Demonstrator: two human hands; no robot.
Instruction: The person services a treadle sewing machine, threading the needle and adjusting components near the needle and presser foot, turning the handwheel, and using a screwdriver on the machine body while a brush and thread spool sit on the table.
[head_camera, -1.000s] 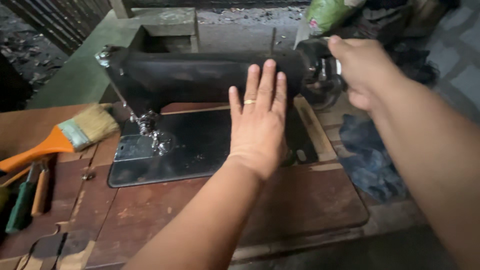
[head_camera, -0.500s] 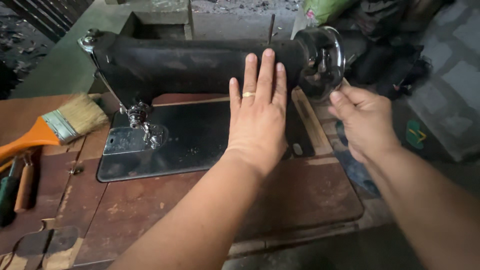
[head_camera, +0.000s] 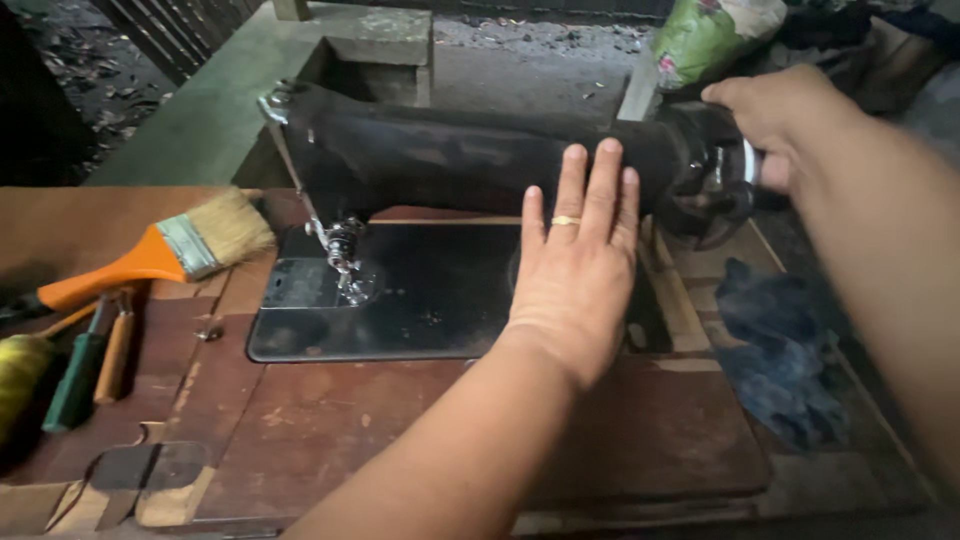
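Note:
A black sewing machine (head_camera: 430, 155) stands on a worn wooden table (head_camera: 330, 420). My left hand (head_camera: 580, 270), with a gold ring on one finger, lies flat with fingers straight against the front of the machine's arm, above the black bed plate (head_camera: 420, 300). My right hand (head_camera: 775, 115) reaches in from the right and grips the top of the handwheel (head_camera: 715, 200) at the machine's right end. The needle and presser foot (head_camera: 345, 255) sit at the left end, apart from both hands.
An orange-handled paintbrush (head_camera: 170, 250) lies left of the machine. Screwdrivers (head_camera: 85, 360) and a yellow thread spool (head_camera: 18, 375) rest at the table's left edge. A dark cloth (head_camera: 780, 350) lies at the right. A green bag (head_camera: 710, 35) sits behind.
My right hand has gone from beside and below the handwheel up onto its top and closed on it. My left hand has stayed flat on the machine.

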